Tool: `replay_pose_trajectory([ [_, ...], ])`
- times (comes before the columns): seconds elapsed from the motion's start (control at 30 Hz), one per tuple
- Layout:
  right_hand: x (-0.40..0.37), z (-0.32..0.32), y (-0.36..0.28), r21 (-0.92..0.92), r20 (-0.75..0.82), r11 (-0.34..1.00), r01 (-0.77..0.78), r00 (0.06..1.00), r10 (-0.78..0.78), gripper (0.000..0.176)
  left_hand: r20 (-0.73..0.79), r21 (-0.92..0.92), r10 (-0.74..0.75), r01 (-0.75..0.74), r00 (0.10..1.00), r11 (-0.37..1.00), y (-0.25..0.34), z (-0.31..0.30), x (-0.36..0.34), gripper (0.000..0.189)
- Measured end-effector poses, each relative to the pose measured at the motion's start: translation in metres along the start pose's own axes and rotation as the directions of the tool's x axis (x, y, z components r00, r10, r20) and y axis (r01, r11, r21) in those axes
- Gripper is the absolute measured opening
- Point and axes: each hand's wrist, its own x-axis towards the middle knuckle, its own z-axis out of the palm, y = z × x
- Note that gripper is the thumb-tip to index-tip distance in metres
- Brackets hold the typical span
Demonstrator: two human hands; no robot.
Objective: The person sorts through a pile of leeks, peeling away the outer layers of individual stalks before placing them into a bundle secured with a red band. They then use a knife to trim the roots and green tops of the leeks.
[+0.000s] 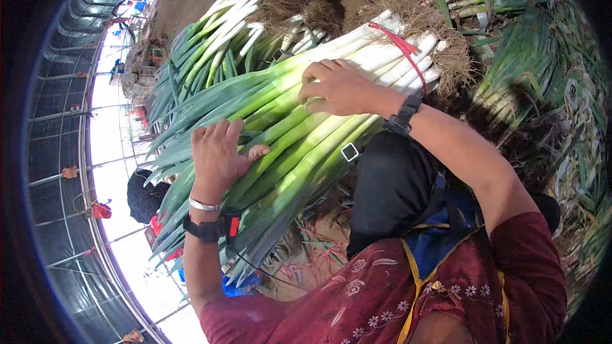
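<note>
A large bundle of long green onions (299, 140) lies slantwise in front of me, white ends and roots at the upper right, green leaves at the lower left. A red tie (401, 49) goes round its white end. My left hand (218, 156) rests on the green leaves, thumb spread away from the fingers. Across the pale middle of the stalks lies my right hand (339, 89), its fingers bent but apart. Neither hand wraps round a stalk. Each wrist wears a dark band, and the left also has a silver bangle (204, 204).
Another pile of green onions (220, 35) lies behind the bundle. More onions (523, 57) and loose leaves cover the ground at the right. My dark-clad knee (389, 185) is close below the bundle. Red string scraps (319, 251) lie on the soil. Plastic sheeting (64, 153) rises at the left.
</note>
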Motion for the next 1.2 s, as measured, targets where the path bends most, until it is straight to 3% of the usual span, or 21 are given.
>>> replay_pose_trajectory([
  [0.13, 0.001, -0.001, 0.000, 0.003, -0.001, 1.000, 0.000, 1.000, 0.000, 0.022, 0.104, 0.116, -0.091, 0.079, 0.990, 0.990, 0.018, -0.005, -0.014, 0.050],
  [0.3, 0.003, -0.002, 0.001, -0.008, 0.031, 1.000, -0.011, 0.999, 0.011, 0.023, 0.049, -0.064, -0.247, 0.250, 0.968, 0.966, 0.021, 0.020, -0.017, 0.031],
  [0.47, 0.006, -0.003, 0.009, 0.075, -0.071, 0.997, 0.033, 0.997, -0.028, 0.024, 0.069, -0.209, -0.243, 0.252, 0.968, 0.945, 0.010, 0.017, -0.013, 0.029],
  [0.57, -0.018, -0.022, 0.013, 0.068, -0.245, 0.991, 0.117, 0.965, -0.097, 0.026, 0.077, -0.115, -0.244, 0.252, 0.967, 0.961, 0.016, 0.003, -0.015, 0.030],
  [0.63, -0.046, -0.051, 0.018, -0.062, -0.356, 0.995, 0.074, 0.930, -0.091, 0.014, 0.052, 0.014, -0.211, 0.210, 0.976, 0.978, 0.031, -0.009, -0.008, 0.031],
  [0.67, -0.060, -0.062, 0.029, -0.173, -0.480, 0.983, 0.065, 0.866, -0.142, 0.014, 0.039, 0.080, -0.200, 0.196, 0.979, 0.977, 0.040, -0.016, -0.003, 0.031],
  [0.73, -0.093, -0.078, 0.056, -0.251, -0.583, 0.953, -0.170, 0.812, -0.009, 0.011, -0.013, -0.137, -0.110, 0.107, 0.994, 0.985, 0.064, -0.029, 0.022, 0.032],
  [0.77, -0.105, -0.084, 0.069, -0.305, -0.592, 0.914, -0.269, 0.805, 0.039, 0.011, -0.046, -0.240, -0.067, 0.054, 0.997, 0.969, 0.077, -0.031, 0.038, 0.033],
  [0.9, -0.128, -0.095, 0.079, -0.462, -0.472, 0.834, -0.302, 0.880, 0.058, 0.018, -0.160, -0.510, 0.081, -0.153, 0.984, 0.847, 0.122, -0.009, 0.113, 0.030],
  [1.0, -0.129, -0.092, 0.076, -0.490, -0.505, 0.828, -0.274, 0.863, -0.013, 0.018, -0.260, -0.689, 0.144, -0.288, 0.955, 0.665, 0.143, 0.025, 0.174, 0.026],
  [1.13, -0.128, -0.086, 0.077, -0.541, -0.528, 0.783, -0.309, 0.848, -0.030, 0.018, -0.288, -0.711, 0.212, -0.357, 0.934, 0.606, 0.175, 0.039, 0.236, 0.031],
  [1.2, -0.125, -0.085, 0.077, -0.536, -0.552, 0.777, -0.331, 0.834, -0.025, 0.017, -0.297, -0.768, 0.280, -0.402, 0.913, 0.498, 0.180, 0.048, 0.258, 0.036],
])
